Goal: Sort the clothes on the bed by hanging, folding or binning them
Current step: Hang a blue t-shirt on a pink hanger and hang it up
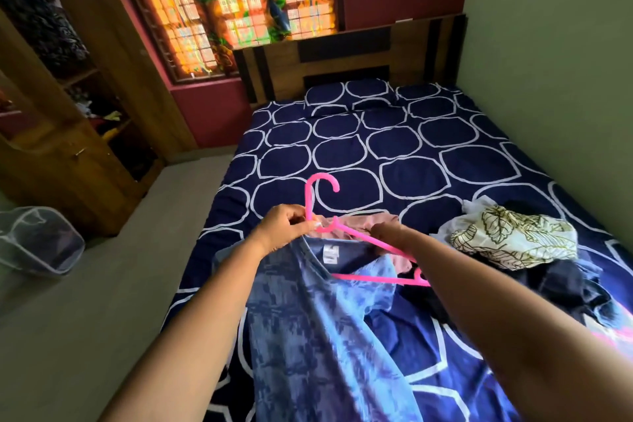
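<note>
Left hand: you pinch the hanger just below its hook.
Right hand: your fingers curl round the hanger's sloping arm.
Shirt: collar at the hanger, the rest draped over the bed.
Pile: right of the shirt.

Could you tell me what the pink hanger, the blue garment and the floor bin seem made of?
The pink hanger looks like moulded plastic: thin, uniform colour, slightly glossy. The blue garment seems thin matt fabric, draping in soft folds. The bin appears to be see-through mesh, probably synthetic.
</note>
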The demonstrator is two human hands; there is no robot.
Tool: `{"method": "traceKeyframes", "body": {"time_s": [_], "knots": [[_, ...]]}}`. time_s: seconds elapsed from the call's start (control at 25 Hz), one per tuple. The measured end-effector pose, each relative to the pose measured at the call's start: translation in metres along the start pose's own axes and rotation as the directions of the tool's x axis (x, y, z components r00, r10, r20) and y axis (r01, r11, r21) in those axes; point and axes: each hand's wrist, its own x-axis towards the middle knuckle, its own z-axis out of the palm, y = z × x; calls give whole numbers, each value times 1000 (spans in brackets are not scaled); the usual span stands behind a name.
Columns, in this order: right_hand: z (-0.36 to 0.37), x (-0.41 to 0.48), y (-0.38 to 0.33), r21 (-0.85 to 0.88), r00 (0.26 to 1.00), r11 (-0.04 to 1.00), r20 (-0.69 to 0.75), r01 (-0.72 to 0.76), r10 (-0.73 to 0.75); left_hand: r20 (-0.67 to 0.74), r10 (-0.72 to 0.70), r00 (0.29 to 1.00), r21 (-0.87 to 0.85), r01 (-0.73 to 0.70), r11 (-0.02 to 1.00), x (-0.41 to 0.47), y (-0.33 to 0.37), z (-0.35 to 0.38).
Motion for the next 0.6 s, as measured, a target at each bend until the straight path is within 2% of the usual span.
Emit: {"method": "traceKeyframes", "body": {"time_s": [0.04,0.08,0.2,0.24,0.32,0.48,0.6], "knots": [[-14,-18,-7,-58,999,998,-6,38,-39,-41,2,999,19,-1,1000,0,0,-4],[-27,-38,-15,-101,1000,995,7,16,-15,-69,12,998,62,-8,998,0,0,-7],[-51,-75,-27,-145,997,988,-52,45,-53,-125,77,989,239,-46,970,1,-3,-8],[-54,-77,-25,-247,990,963,-65,104,-124,-154,102,983,282,-55,958,1,-5,-5],[-60,-79,-22,-306,984,943,-74,131,-161,-263,129,956,326,-37,945,2,-5,6],[-74,-83,-5,-280,975,940,-45,196,-217,-593,105,799,330,122,936,12,4,26],[-75,-88,1,-191,963,955,-100,227,-250,-674,8,739,217,188,958,21,9,27]]}}
